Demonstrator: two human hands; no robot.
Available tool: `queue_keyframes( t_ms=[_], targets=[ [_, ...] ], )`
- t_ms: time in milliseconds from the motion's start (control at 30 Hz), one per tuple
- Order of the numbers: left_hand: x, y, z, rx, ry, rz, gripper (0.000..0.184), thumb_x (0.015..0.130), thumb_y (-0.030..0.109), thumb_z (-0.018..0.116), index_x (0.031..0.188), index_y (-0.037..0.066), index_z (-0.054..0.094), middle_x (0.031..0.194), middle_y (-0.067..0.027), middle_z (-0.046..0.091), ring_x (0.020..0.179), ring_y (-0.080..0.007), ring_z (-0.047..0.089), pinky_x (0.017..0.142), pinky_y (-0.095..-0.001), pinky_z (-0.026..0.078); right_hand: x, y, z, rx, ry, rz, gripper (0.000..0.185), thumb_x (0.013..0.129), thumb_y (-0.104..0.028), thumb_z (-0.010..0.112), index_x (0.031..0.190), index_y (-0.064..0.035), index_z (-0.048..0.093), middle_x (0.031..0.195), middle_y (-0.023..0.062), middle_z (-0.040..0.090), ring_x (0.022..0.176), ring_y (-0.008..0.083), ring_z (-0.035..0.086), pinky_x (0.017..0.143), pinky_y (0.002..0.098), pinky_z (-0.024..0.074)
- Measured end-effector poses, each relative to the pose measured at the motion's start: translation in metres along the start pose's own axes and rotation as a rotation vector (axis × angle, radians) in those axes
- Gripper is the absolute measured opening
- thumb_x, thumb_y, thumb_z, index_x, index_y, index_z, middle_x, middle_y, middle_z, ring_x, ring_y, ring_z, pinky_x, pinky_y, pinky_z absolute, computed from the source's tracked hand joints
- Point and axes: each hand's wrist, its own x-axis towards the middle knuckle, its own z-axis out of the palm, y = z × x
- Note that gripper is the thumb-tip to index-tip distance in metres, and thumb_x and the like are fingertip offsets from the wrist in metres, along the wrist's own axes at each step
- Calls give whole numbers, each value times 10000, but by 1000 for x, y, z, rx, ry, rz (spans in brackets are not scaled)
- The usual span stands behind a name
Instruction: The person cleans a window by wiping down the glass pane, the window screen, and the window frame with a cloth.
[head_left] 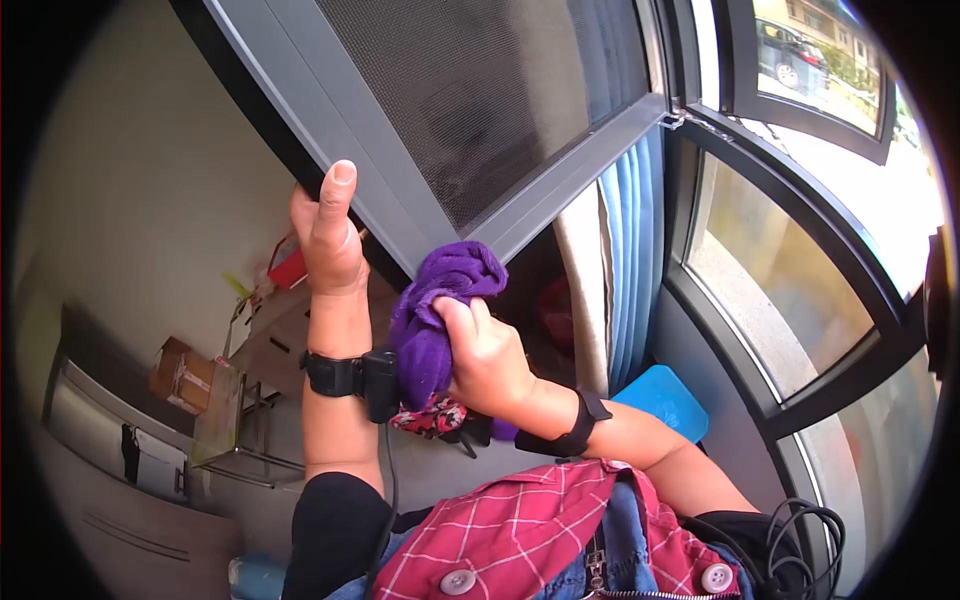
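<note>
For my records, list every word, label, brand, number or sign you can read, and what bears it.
No text is readable.
Cloth, frame, wrist straps: no lettering visible.
Box: any print is too blurred to read.
Car: any marking is too small.

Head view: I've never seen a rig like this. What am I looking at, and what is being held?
There is no robot: these are a person's bare hands, filmed by a camera worn on the head, looking forward and down. The right hand grips a bunched purple cloth at the near corner of a grey mesh-screen frame. The left hand is at the frame's edge, thumb in front, fingers partly hidden. Both wrists wear black straps. Around them are a blue curtain and, at picture left, a cardboard box.
</note>
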Motion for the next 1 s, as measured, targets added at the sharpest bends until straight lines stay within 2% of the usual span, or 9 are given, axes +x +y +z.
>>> queue_keyframes(
  t_ms=[67, 167, 300, 433, 600, 733, 867, 933, 1000],
  targets=[
    [0, 3, 1, -53, -44, -16, 393, 854, 273, 594, 1089, -40, 567, 1007, -107, 623, 908, -192, 598, 826, -311, 475, 2, -1, -11, 19, 34, -28, 520, 684, -174, 731, 1118, -4, 500, 923, 179, 576, 747, 351, 611, 662, 397, 519],
    [-3, 9, -2, -108, -53, -94, 384, 849, 229, 645, 1122, -23, 549, 1039, -38, 581, 927, -125, 541, 865, -288, 429, -3, 6, -44, 133, -305, -150, 423, 716, -122, 663, 1114, -62, 532, 895, 179, 588, 770, 370, 618, 644, 429, 513],
    [-4, 1, -6, -140, -13, -83, 392, 886, 377, 613, 1031, 13, 592, 895, 35, 555, 811, -70, 472, 761, -247, 403, 40, -3, -66, 419, 109, -87, 305, 781, -128, 712, 1024, -7, 574, 886, 112, 649, 845, 153, 633, 742, 297, 501],
    [-7, 22, 1, -491, -11, -227, 627, 982, 503, 254, 1261, -12, 479, 1250, -113, 540, 1154, -218, 517, 1012, -356, 391, 121, -33, -87, 126, 216, -335, 486, 721, -157, 717, 1133, -6, 506, 1022, 205, 554, 939, 321, 575, 836, 382, 454],
    [-10, 1, -20, -830, -318, -316, 876, 885, 703, 216, 1269, -41, 470, 1268, -112, 523, 1146, -219, 490, 1040, -351, 333, 126, -38, -34, -349, 286, -465, 533, 701, -157, 608, 1203, -44, 470, 966, 206, 472, 843, 352, 484, 731, 423, 411],
    [-13, 13, -7, -619, 254, -394, 822, 907, 667, 256, 1239, -46, 493, 1253, -104, 532, 1144, -216, 476, 1029, -343, 319, 42, 12, -2, -317, 154, -310, 458, 765, -112, 527, 1215, -41, 484, 902, 168, 485, 769, 300, 536, 659, 364, 461],
    [-11, 17, -13, -501, 238, -382, 689, 951, 553, 340, 1242, -55, 486, 1264, -106, 522, 1149, -207, 470, 1019, -340, 321, -20, 66, -15, -135, -94, -260, 440, 743, -113, 578, 1177, -92, 511, 916, 162, 522, 778, 331, 590, 672, 406, 487],
    [-12, 26, -22, 16, -131, -227, 485, 971, 348, 456, 1245, -52, 466, 1277, -99, 495, 1154, -186, 452, 1020, -315, 307, -35, 83, -43, -180, -330, -72, 399, 743, -126, 617, 1135, -117, 545, 948, 155, 549, 834, 345, 602, 705, 423, 494],
    [-22, 46, -9, 115, 43, 2, 379, 943, 124, 476, 1270, -67, 446, 1227, -148, 523, 1123, -219, 487, 981, -321, 363, -55, 105, -64, -91, -152, 89, 328, 760, -169, 649, 1074, -103, 579, 951, 164, 576, 849, 362, 606, 732, 420, 499]
  ],
)
